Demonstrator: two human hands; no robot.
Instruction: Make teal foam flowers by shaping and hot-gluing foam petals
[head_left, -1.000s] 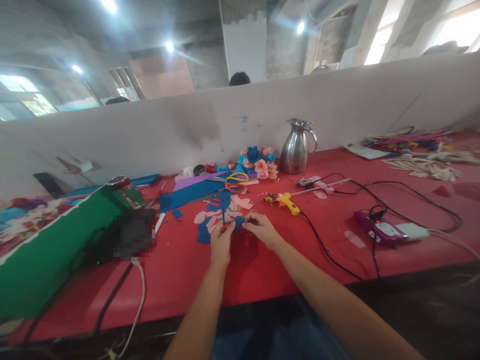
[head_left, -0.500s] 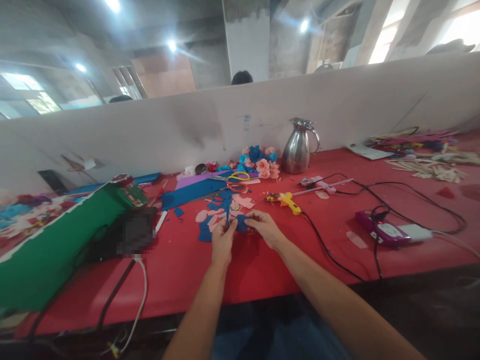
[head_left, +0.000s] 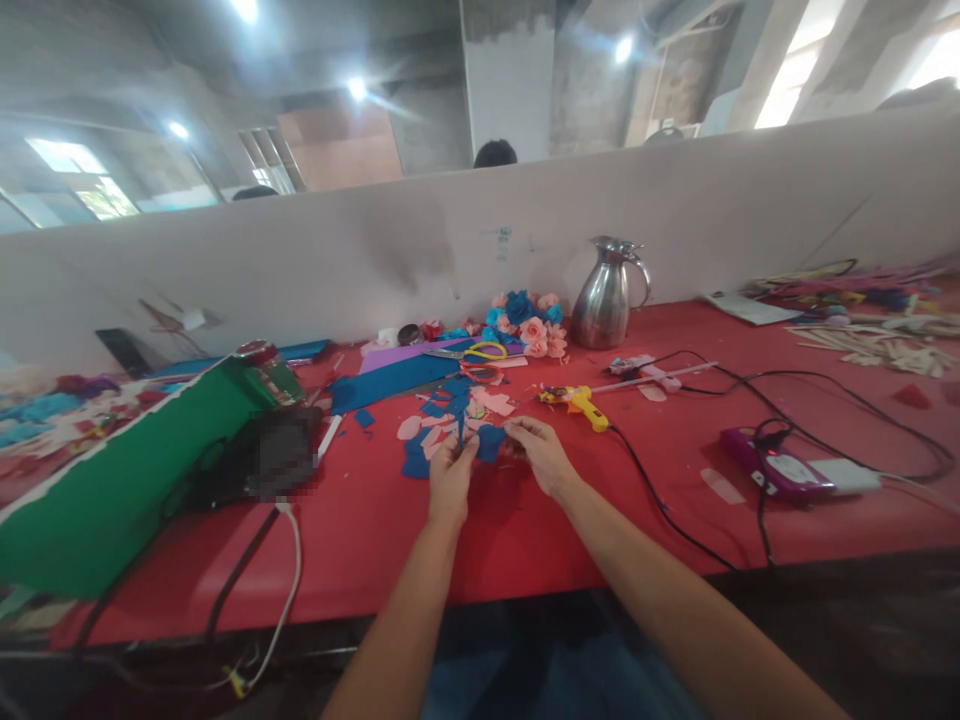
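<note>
- A green box (head_left: 157, 470) stands at the far left of the red surface (head_left: 360, 545).
- Pink scraps (head_left: 409, 428) lie scattered just beyond the hands, near a long blue strip (head_left: 390, 385).
- The left hand (head_left: 450, 478) has its grip closed, thumb against fingers, on the left side of a blue paper piece (head_left: 491, 442).
- The paper piece spans the gap between the hands, in front of the scraps. It should be very light, soft and easily creased or torn; a gentle pinch at opposite edges looks best.
- The right hand (head_left: 546, 460) has its grip nearly closed at the piece's right edge; whether it pinches the paper, I cannot tell.
- Right of that lie a yellow glue gun (head_left: 589, 405) and, well apart, a purple power strip (head_left: 772, 465).
</note>
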